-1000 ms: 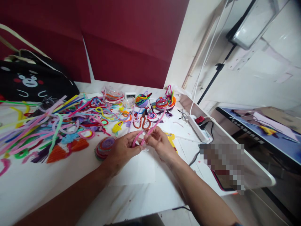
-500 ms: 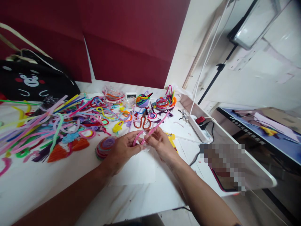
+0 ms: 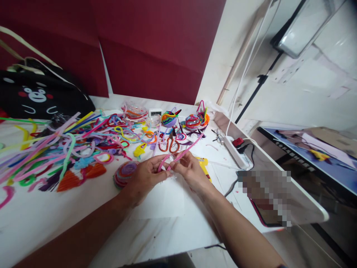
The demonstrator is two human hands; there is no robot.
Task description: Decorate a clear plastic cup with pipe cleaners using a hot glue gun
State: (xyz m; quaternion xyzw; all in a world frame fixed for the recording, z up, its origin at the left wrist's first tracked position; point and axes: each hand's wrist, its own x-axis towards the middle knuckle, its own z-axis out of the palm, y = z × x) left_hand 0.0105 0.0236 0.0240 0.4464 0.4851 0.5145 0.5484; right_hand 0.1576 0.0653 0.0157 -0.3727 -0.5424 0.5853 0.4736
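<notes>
A black bag (image 3: 41, 98), its contents hidden, sits at ten o'clock from the left hand (image 3: 149, 174), whose fingers, with those of the right hand (image 3: 190, 171), grip a pink fuzzy stem (image 3: 192, 146) above the surface (image 3: 41, 219), one end pointing towards two o'clock. Scissors (image 3: 169, 143) lie at one; a coiled ball (image 3: 122, 175) at nine is partly blocked by the left hand.

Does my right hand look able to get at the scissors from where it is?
Probably yes: the scissors' handles point toward you just beyond your right hand. It's pinching a pink pipe cleaner, though, so it would likely have to let go first.
</notes>
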